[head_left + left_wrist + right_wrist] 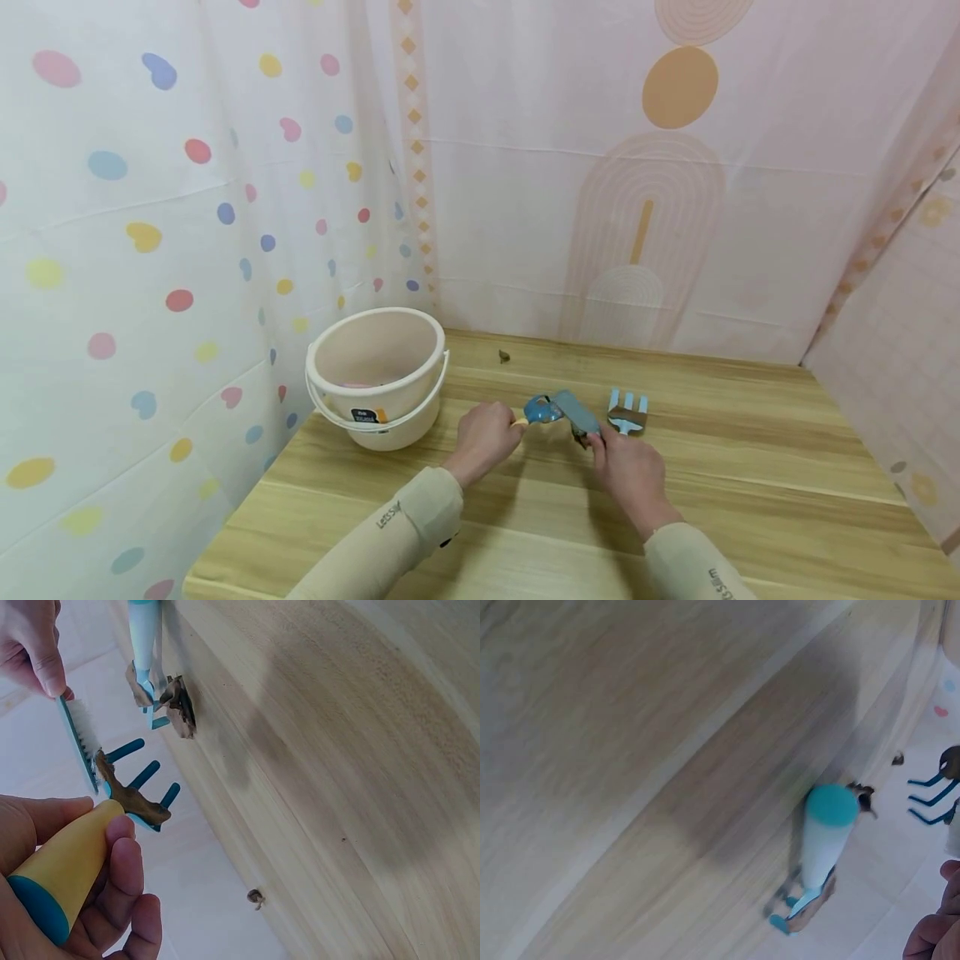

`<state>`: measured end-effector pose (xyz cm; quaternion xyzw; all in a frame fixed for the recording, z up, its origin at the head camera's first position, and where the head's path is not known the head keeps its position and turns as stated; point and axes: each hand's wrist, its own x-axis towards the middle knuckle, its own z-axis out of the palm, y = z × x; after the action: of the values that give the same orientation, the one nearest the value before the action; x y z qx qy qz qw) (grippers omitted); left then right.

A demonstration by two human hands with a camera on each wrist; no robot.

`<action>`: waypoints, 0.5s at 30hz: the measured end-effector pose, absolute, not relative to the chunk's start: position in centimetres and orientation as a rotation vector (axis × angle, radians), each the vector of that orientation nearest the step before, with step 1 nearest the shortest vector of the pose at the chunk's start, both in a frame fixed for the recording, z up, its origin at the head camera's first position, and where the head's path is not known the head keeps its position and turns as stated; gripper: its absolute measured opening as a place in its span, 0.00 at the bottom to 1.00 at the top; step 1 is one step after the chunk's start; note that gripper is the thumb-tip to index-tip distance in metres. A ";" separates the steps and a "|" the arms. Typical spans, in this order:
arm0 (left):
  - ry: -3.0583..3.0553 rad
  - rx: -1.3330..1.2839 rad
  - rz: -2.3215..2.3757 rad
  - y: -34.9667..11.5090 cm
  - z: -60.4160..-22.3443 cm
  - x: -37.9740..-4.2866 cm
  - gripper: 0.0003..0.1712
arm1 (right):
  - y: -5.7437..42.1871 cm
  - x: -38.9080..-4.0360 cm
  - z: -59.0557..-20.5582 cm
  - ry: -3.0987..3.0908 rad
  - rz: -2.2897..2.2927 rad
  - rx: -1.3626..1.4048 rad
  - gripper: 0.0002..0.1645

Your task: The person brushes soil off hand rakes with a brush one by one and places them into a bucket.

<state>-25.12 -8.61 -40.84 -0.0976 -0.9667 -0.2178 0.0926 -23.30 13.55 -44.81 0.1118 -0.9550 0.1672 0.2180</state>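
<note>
Your left hand (486,442) curls round the three-tined hand rake (542,409), thumb and fingers closed on its fat yellow handle (71,855), with the blue head pointing to your two o'clock, raised off the wooden table (757,467). Your right hand (632,473) pinches the near end of the grey-blue brush (577,410), which slants away from it towards ten or eleven o'clock; its white bristles (86,727) seem to meet the brown-crusted rake head. Expect the rake to be light and rigid, probably plastic; its smooth, tapered grip could twist under scrubbing, so the thick part of the handle is the best hold, clear of the tines. The brush's back looks thin and stiff, its bristles pliant, so gripping its end spares them. The brown crust may well be crumbly; what it is, you cannot tell. A second rake (821,851) with a pale handle lies at twelve o'clock from your right hand, also smeared brown. From your left hand, the white bucket (408,432) stands at ten o'clock and a small brown scrap (504,357) sits at twelve.
</note>
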 end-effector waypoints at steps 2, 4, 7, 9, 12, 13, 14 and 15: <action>-2.876 -0.295 -0.634 -8.6 -40.9 -25.1 0.31 | 14.1 -23.4 -44.8 -2.663 0.476 0.296 0.14; -2.877 -0.298 -0.628 -8.7 -40.9 -25.2 0.30 | 14.6 -23.4 -44.7 -2.674 0.503 0.277 0.16; -2.883 -0.285 -0.622 -8.8 -41.0 -25.3 0.30 | 15.3 -23.5 -44.6 -2.689 0.562 0.228 0.16; -2.885 -0.272 -0.620 -8.8 -41.1 -25.4 0.31 | 15.4 -23.5 -44.4 -2.680 0.587 0.203 0.16; -2.888 -0.256 -0.617 -8.9 -41.1 -25.5 0.31 | 14.8 -23.4 -44.1 -2.628 0.585 0.240 0.16; -2.886 -0.256 -0.616 -8.9 -41.1 -25.5 0.31 | 14.4 -23.3 -44.1 -2.600 0.571 0.277 0.17; -2.886 -0.260 -0.625 -8.8 -41.1 -25.5 0.31 | 14.0 -23.3 -44.1 -2.568 0.557 0.324 0.18; -2.889 -0.266 -0.633 -8.8 -41.2 -25.6 0.31 | 13.6 -23.2 -44.1 -2.534 0.536 0.372 0.18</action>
<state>-25.57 -8.80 -41.16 -0.0893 -0.9693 -0.2124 0.0860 -23.17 13.61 -44.13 0.1372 -0.9353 0.1979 0.2595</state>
